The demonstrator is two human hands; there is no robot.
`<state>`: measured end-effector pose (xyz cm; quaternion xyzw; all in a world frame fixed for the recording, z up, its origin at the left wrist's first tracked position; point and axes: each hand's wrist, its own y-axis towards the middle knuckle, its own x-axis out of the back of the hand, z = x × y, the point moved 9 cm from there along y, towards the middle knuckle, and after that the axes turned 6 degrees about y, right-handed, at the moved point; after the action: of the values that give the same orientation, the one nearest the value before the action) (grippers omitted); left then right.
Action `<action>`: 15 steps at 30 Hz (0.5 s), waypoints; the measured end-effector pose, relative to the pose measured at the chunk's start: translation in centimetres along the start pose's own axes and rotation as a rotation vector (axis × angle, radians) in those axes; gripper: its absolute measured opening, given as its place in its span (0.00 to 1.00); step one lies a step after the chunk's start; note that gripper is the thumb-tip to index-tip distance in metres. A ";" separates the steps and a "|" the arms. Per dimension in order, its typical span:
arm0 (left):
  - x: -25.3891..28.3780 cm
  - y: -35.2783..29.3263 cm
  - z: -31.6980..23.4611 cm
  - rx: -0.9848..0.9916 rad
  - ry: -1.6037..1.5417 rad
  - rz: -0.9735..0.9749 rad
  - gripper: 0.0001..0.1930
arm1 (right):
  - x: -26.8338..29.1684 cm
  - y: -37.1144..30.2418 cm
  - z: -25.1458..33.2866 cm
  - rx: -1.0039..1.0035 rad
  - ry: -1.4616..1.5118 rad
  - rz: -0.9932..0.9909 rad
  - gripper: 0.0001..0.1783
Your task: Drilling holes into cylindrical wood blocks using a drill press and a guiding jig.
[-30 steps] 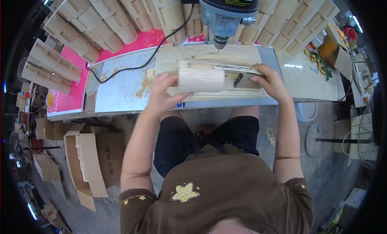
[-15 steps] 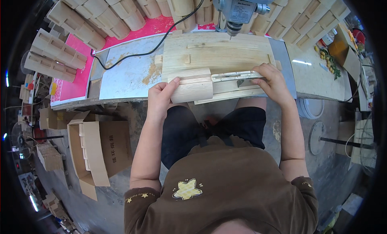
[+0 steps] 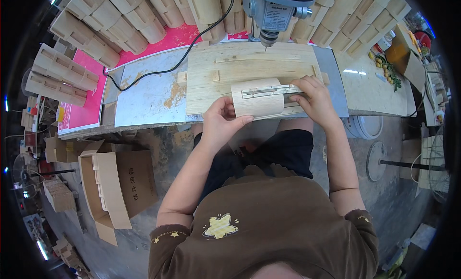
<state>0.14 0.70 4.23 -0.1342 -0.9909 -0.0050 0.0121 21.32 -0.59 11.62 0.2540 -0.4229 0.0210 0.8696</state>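
A pale wooden cylinder point(image 3: 259, 105) lies on its side over the near part of a wooden board point(image 3: 204, 94). My left hand point(image 3: 223, 120) grips its left end, the thumb along the near lower edge and the fingers partly hidden at the end face. My right hand point(image 3: 314, 99) pinches the right end of a narrow, light, slotted strip point(image 3: 269, 90). That strip lies lengthwise along the top of the cylinder, where its recess was visible. Behind them stands a small bench drill point(image 3: 271, 17), its bit pointing down above the board's far edge.
Stacks of slotted wooden cylinders point(image 3: 93, 19) line the back and left of the bench. A black cable point(image 3: 158, 70) crosses the white surface point(image 3: 139, 103). Small wooden blocks point(image 3: 215, 75) sit on the board. An open cardboard box point(image 3: 137, 183) stands on the floor at left.
The cylinder has moved right, under the strip, which now lies along its top. My left hand has shifted right and lower around the left end. My right hand still pinches the strip.
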 end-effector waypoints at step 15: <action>-1.6 5.4 -0.3 -0.426 0.935 -0.285 0.40 | 0.8 3.9 -6.4 -0.064 -0.127 -0.218 0.20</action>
<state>3.08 5.49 4.52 0.0189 -0.8652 -0.2668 0.4242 25.51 5.60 10.59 0.2714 -0.4474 -0.1031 0.8459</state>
